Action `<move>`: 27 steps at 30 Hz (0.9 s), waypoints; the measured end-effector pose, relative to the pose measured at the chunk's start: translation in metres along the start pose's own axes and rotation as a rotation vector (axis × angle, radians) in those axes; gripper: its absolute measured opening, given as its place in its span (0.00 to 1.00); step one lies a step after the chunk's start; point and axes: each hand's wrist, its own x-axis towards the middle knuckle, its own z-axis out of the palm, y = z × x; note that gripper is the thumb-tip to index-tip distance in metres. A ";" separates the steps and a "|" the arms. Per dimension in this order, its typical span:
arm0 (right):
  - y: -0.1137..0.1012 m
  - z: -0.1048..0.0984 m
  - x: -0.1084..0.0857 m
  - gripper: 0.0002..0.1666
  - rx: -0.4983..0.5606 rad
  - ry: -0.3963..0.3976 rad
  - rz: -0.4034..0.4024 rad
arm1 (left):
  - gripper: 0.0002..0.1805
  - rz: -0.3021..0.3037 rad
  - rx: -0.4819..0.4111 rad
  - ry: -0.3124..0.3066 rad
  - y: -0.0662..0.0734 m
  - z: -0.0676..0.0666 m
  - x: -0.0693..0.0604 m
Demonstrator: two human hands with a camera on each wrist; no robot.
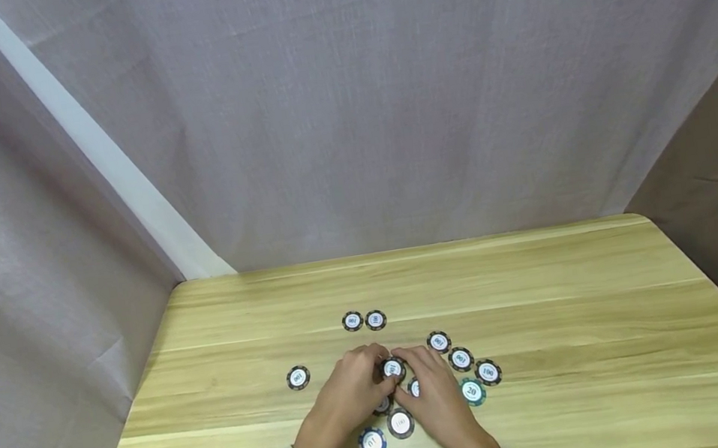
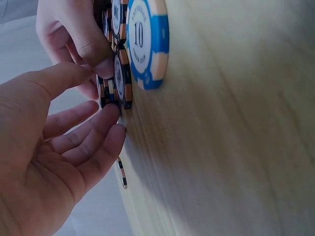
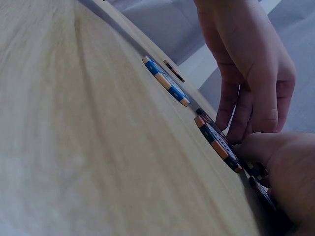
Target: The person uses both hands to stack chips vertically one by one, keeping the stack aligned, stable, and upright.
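The desk [image 1: 617,319] runs out to its far edge well beyond the chips; its right edge lies well apart from them, its left edge too, though closer. Both your hands work left of the middle, toward the near side. Your left hand [image 1: 346,394] has thumb and index finger bent in, a narrow gap between them, gripping the black-edged chip [image 1: 392,369]. Your right hand [image 1: 431,390] curves in from the right, index fingertip at the chip's far side; whether it grips or only steadies, you cannot tell. Side room is tight: a half-covered chip [image 1: 415,387] lies under the right hand, and the green chip [image 1: 472,391] sits just right of it, beside a slanting row of three dark chips [image 1: 461,359]. The far pair [image 1: 375,319] lies toward the far edge, a lone chip [image 1: 298,377] toward the left edge. Your held chip is round, no long axis; face up, numeral apparently turned sideways. A shaded chip [image 1: 381,406] shows partly below your left thumb, near the brown-edged chip [image 1: 400,423] and blue chip [image 1: 372,442]. Fingers hide the held chip's rim; anything beneath it is hard to make out. The desk's near edge is cut off.
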 end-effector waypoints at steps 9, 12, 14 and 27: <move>-0.001 0.000 0.001 0.32 -0.016 0.002 -0.013 | 0.18 0.046 0.006 -0.093 -0.005 -0.011 -0.007; -0.001 0.000 0.001 0.32 -0.020 -0.003 -0.014 | 0.19 0.042 0.018 -0.118 -0.006 -0.019 -0.013; -0.001 0.000 0.001 0.32 -0.020 -0.004 -0.013 | 0.20 0.038 0.037 -0.126 -0.007 -0.024 -0.017; 0.002 0.001 0.006 0.31 0.014 -0.011 -0.024 | 0.16 0.037 0.169 -0.100 -0.009 -0.031 -0.063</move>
